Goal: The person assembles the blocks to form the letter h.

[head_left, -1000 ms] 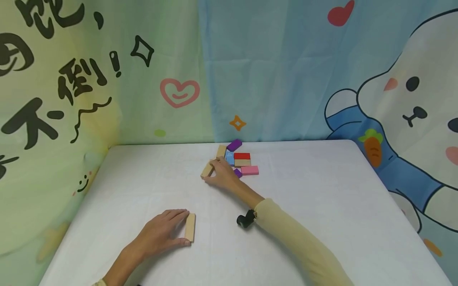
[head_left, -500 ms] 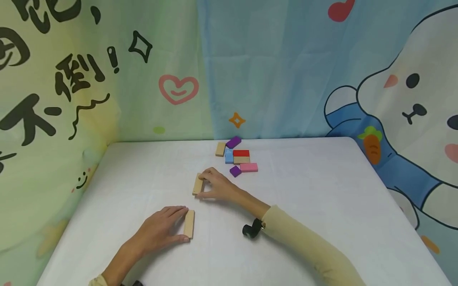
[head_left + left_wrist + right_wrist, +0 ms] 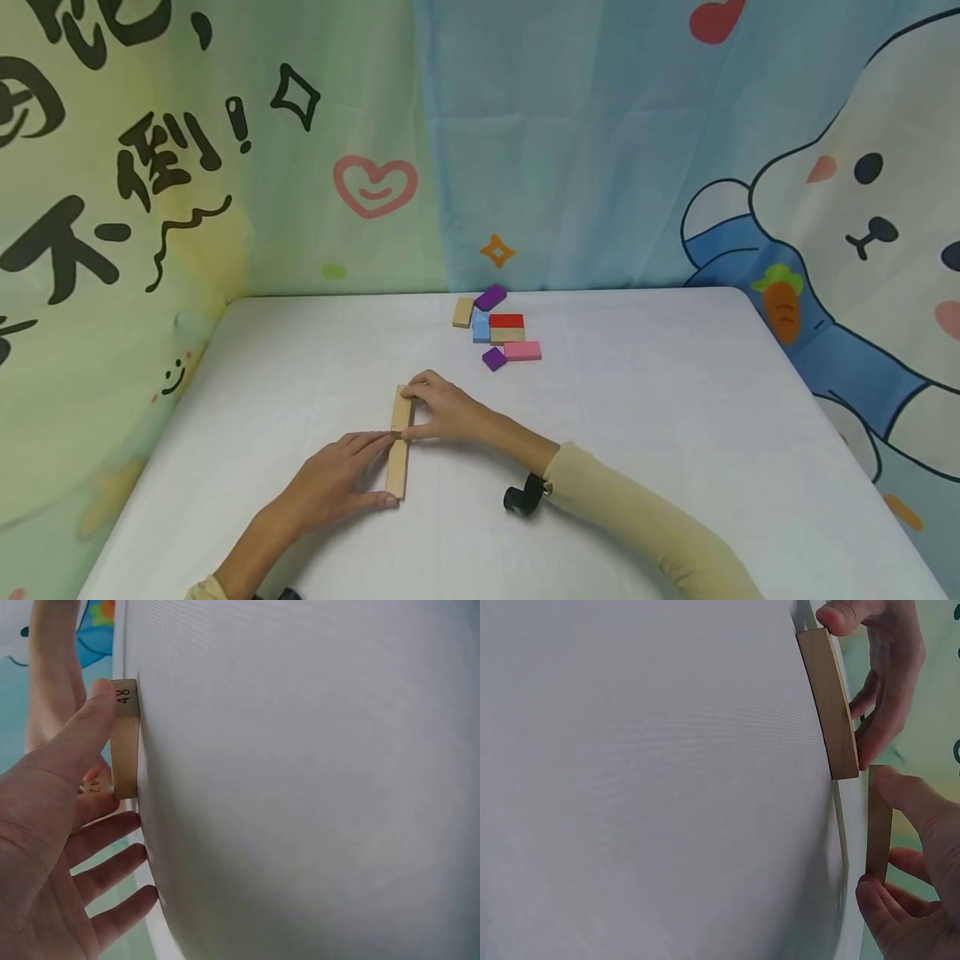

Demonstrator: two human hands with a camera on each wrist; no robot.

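My left hand [image 3: 330, 479] grips a plain wooden block [image 3: 397, 472] by its two ends, thumb at the near end and fingertips at the far end. That block rests on the white tabletop, and the number 48 shows on its end face [image 3: 126, 697] in the left wrist view. My right hand [image 3: 453, 410] pinches a second plain wooden block [image 3: 401, 407] between thumb and fingers. It is lined up just beyond the first, near end to far end. The right wrist view shows this second block [image 3: 878, 825] standing off the table surface, with a strip of space beside it.
Toward the table's back edge lie several blocks: a plain one [image 3: 462, 312], purple ones [image 3: 491, 297], a blue one [image 3: 481, 327], a red one [image 3: 506, 321] and a pink one [image 3: 522, 351]. A printed curtain [image 3: 525, 167] hangs behind the white table [image 3: 637, 400].
My right hand has drawn the second plain block from beside the coloured blocks toward me, up to the far end of the first. My left hand keeps its hold in place.
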